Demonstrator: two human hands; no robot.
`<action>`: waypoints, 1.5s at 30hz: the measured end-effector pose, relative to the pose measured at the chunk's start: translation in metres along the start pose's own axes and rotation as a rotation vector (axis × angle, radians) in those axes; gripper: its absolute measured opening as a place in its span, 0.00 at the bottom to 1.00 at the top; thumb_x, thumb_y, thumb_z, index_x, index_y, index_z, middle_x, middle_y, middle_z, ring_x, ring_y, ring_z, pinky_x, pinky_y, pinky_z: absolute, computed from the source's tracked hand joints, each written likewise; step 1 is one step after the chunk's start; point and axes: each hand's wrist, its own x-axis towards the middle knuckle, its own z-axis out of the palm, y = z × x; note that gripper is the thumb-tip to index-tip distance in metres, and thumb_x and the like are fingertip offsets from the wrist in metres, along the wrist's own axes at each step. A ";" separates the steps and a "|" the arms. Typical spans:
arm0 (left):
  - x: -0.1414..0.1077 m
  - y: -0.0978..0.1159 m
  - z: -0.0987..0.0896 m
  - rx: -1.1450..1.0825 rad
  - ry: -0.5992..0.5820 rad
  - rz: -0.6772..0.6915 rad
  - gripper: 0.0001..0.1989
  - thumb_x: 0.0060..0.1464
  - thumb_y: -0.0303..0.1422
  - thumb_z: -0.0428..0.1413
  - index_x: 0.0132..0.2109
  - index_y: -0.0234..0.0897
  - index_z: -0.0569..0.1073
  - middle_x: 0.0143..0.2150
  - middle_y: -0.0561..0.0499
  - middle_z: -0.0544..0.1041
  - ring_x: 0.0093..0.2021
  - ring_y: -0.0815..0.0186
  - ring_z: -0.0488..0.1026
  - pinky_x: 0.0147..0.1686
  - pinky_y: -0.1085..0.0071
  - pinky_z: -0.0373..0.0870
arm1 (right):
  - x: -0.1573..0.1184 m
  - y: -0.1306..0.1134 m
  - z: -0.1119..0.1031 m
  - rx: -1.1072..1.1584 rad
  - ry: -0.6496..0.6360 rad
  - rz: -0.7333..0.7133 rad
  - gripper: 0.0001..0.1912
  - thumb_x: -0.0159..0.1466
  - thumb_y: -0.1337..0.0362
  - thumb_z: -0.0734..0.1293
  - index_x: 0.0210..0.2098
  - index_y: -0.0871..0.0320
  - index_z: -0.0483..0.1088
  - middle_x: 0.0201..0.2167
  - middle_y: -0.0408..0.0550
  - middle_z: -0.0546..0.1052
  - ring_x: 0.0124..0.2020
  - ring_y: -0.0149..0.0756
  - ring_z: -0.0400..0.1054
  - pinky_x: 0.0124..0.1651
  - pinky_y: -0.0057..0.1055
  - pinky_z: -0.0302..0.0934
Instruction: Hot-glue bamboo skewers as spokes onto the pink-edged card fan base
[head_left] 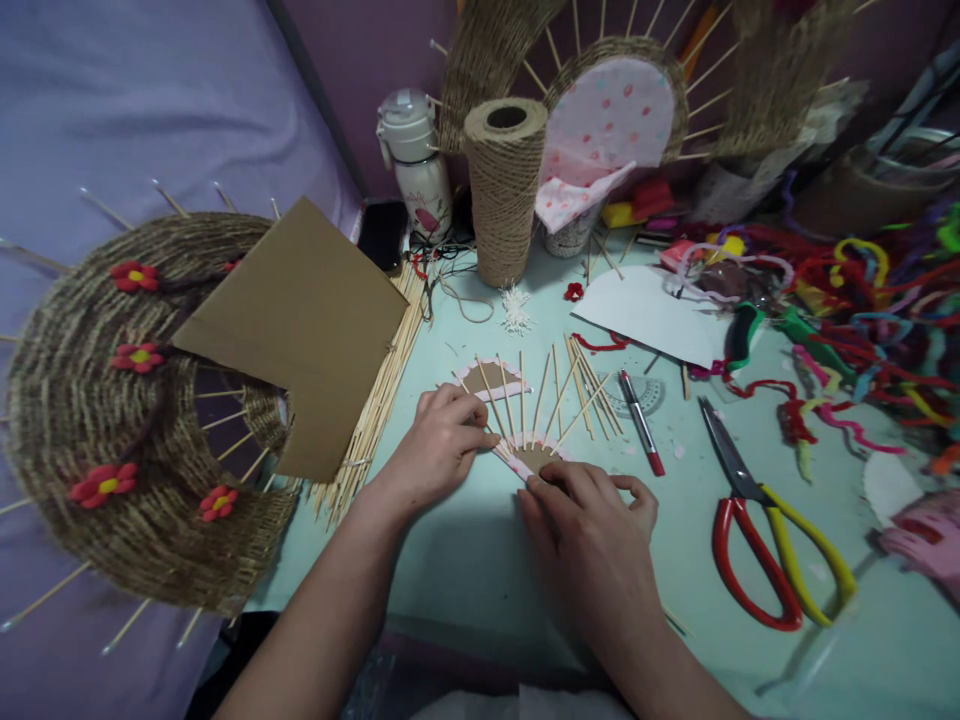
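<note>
At far left on the lilac cloth stands out a large woven fan [45,400] with red flowers, apparently well advanced, with bare sticks poking past its outer rim. A sheet of brown cardboard [300,300] partly covers it, overlapping a bundle of thin sticks [375,400] on the pale green table. Right of these, the left hand [450,430] has its fingers curled, tips at the leftmost stick of a small fan frame; whether they pinch or only press is unclear. Just beyond that hand lies a small pink-edged half-round [471,378], with sticks passing over it. The frame itself looks only partly made: its pink-edged cardboard base [535,459] already has several sticks [523,400] spreading away from its curved edge, unevenly spaced, and no weaving shows on them. Whether they are fixed cannot be told. This base lies between the hands, touched on its near right side by the bent fingers of the right hand [596,515]; a firm grip cannot be confirmed. Beyond that hand, more sticks [592,390] lie loose, apparently unused. Farther right are a pen [639,420] and scissors [742,480].
</note>
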 end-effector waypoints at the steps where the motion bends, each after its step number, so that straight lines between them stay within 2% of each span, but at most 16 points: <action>1: 0.000 0.000 0.000 -0.001 -0.001 -0.001 0.15 0.60 0.22 0.54 0.40 0.46 0.82 0.39 0.50 0.75 0.45 0.61 0.64 0.44 0.60 0.57 | 0.000 0.000 0.000 0.000 0.001 0.000 0.16 0.72 0.61 0.59 0.33 0.52 0.75 0.34 0.42 0.78 0.38 0.39 0.71 0.48 0.44 0.44; 14: 0.000 0.000 0.000 0.001 -0.017 -0.025 0.15 0.62 0.24 0.52 0.39 0.46 0.82 0.39 0.49 0.75 0.45 0.60 0.64 0.45 0.60 0.56 | -0.001 0.001 0.001 -0.003 0.004 0.006 0.15 0.71 0.61 0.59 0.33 0.52 0.75 0.34 0.42 0.78 0.38 0.38 0.71 0.48 0.43 0.44; 19: 0.001 0.002 -0.001 0.003 0.008 0.001 0.15 0.60 0.23 0.53 0.38 0.45 0.82 0.39 0.49 0.75 0.45 0.60 0.64 0.44 0.60 0.57 | -0.002 0.000 0.000 0.005 -0.012 0.013 0.14 0.70 0.62 0.61 0.33 0.52 0.76 0.34 0.42 0.78 0.38 0.37 0.70 0.49 0.43 0.43; 23: 0.000 0.002 -0.005 -0.015 0.150 0.018 0.16 0.56 0.20 0.52 0.40 0.43 0.81 0.40 0.49 0.77 0.46 0.60 0.65 0.45 0.60 0.60 | -0.001 -0.001 -0.001 0.017 -0.010 0.019 0.14 0.70 0.62 0.61 0.33 0.53 0.76 0.34 0.43 0.79 0.38 0.37 0.70 0.48 0.43 0.43; 27: 0.000 -0.002 -0.009 0.078 0.383 -0.140 0.16 0.55 0.19 0.52 0.37 0.42 0.81 0.38 0.50 0.77 0.43 0.61 0.67 0.44 0.60 0.62 | 0.000 -0.001 -0.001 0.023 0.001 0.014 0.15 0.71 0.62 0.60 0.32 0.53 0.76 0.34 0.43 0.79 0.38 0.37 0.70 0.48 0.42 0.44; 29: 0.000 -0.004 -0.009 0.131 0.422 -0.217 0.15 0.55 0.19 0.52 0.35 0.42 0.81 0.36 0.50 0.77 0.42 0.61 0.67 0.42 0.61 0.61 | 0.000 -0.001 -0.001 0.023 0.005 0.009 0.16 0.71 0.62 0.59 0.32 0.53 0.75 0.34 0.43 0.79 0.38 0.38 0.71 0.48 0.43 0.44; 32: 0.000 -0.006 -0.006 0.158 0.383 -0.246 0.16 0.54 0.18 0.53 0.34 0.42 0.82 0.36 0.49 0.76 0.42 0.60 0.66 0.41 0.61 0.61 | 0.000 0.000 -0.001 0.022 -0.001 0.006 0.15 0.71 0.62 0.59 0.32 0.53 0.76 0.34 0.43 0.79 0.39 0.38 0.71 0.48 0.43 0.44; 40: 0.001 -0.004 0.001 0.146 0.254 -0.232 0.16 0.55 0.19 0.53 0.35 0.42 0.82 0.38 0.48 0.75 0.43 0.59 0.65 0.43 0.60 0.60 | 0.000 0.000 -0.001 0.024 0.020 -0.006 0.17 0.72 0.61 0.58 0.32 0.53 0.75 0.33 0.44 0.79 0.37 0.38 0.70 0.47 0.42 0.44; 45: 0.001 -0.005 0.002 0.142 0.213 -0.222 0.16 0.55 0.19 0.53 0.36 0.43 0.82 0.39 0.48 0.75 0.44 0.59 0.64 0.42 0.60 0.59 | -0.001 -0.001 -0.001 0.022 0.013 -0.002 0.16 0.71 0.61 0.58 0.32 0.53 0.75 0.33 0.43 0.79 0.38 0.38 0.70 0.47 0.43 0.44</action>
